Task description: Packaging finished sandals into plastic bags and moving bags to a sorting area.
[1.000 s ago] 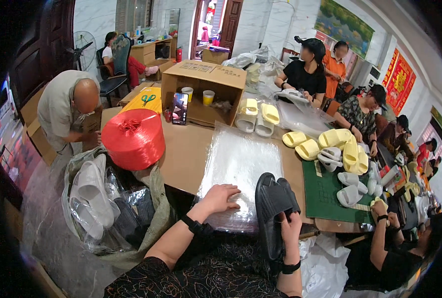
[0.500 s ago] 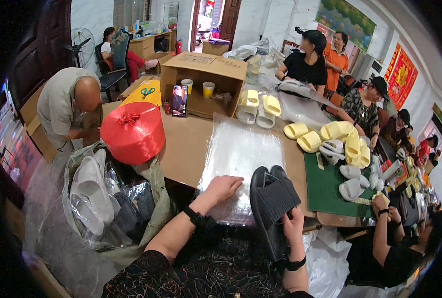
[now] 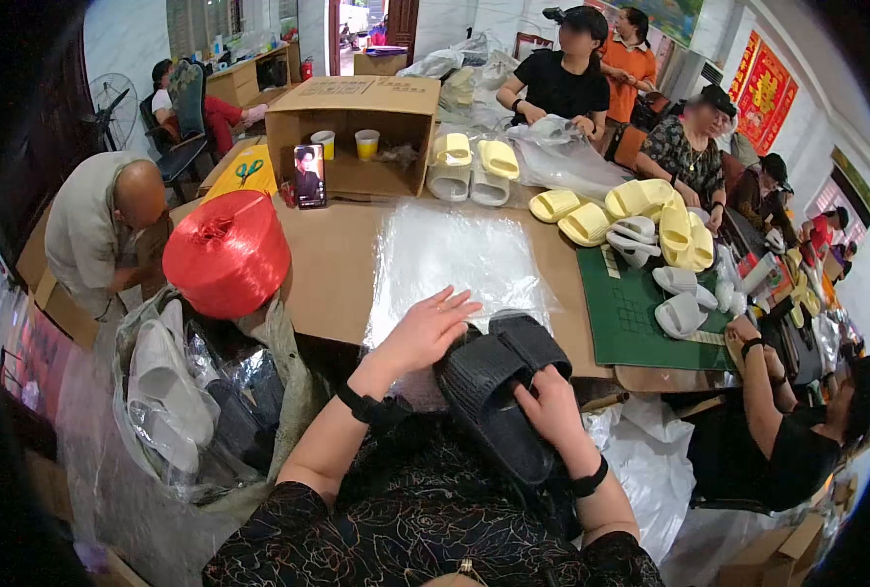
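Observation:
A pair of black ribbed slippers (image 3: 484,396) is tilted in front of my body, their straps facing up. My right hand (image 3: 549,409) grips the pair, its fingers reaching in under a strap. Fingers stretched out, my left hand (image 3: 431,331) holds nothing; it hovers above the near part of a stack of clear plastic bags (image 3: 455,254), close to the slippers' toe ends. The bags lie flat on the table. How the two slippers sit against each other underneath is partly hidden.
A red twine roll (image 3: 226,256) stands left, above a sack (image 3: 303,391) of bagged slippers. Behind are a cardboard box (image 3: 352,95), a phone (image 3: 309,177) and scissors (image 3: 249,172). Yellow slippers (image 3: 587,223) and a green mat (image 3: 616,318) lie right. Several people sit or stand around.
The black slippers have moved left and toward my body, turning from edge-on to straps up. My left hand has risen off the bags, its fingers spreading. The view has shifted slightly.

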The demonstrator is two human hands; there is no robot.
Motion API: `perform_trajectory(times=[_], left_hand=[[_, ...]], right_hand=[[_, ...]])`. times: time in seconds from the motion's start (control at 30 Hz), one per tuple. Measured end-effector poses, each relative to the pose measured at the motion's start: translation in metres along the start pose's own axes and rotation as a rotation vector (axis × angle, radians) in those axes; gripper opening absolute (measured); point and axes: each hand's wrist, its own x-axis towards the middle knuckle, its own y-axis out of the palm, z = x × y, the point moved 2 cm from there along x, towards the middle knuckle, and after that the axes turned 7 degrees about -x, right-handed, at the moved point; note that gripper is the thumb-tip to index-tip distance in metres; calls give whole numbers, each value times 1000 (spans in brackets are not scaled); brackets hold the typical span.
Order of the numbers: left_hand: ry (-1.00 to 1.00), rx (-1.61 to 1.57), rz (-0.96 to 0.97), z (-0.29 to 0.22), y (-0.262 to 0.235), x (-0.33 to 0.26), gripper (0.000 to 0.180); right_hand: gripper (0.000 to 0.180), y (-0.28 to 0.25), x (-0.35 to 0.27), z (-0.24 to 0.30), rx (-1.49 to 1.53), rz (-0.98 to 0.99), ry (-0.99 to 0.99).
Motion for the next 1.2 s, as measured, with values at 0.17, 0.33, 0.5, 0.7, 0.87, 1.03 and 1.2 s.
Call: perform_trajectory(times=[0.17,0.33,0.5,0.7,0.87,1.03,1.2], left_hand=[[58,-10,103,-29,0,-4,37],[146,-91,130,-36,-4,-6,37],[178,-129,176,-37,-11,-9,38],[219,-85,151,-35,-6,-14,38],[280,-173,127,-37,-1,-15,36],[325,-195,159,-50,0,-19,37],[300,-252,190,-57,-14,-18,36]], right_hand=[[26,7,24,18,-76,-91,-54],[23,35,51,22,-65,-130,-58],[18,64,75,-2,-54,-69,-146],[6,93,82,2,180,-266,-290],[19,88,93,-1,280,-137,71],[21,87,110,14,166,-146,129],[22,75,144,35,-171,-180,60]])
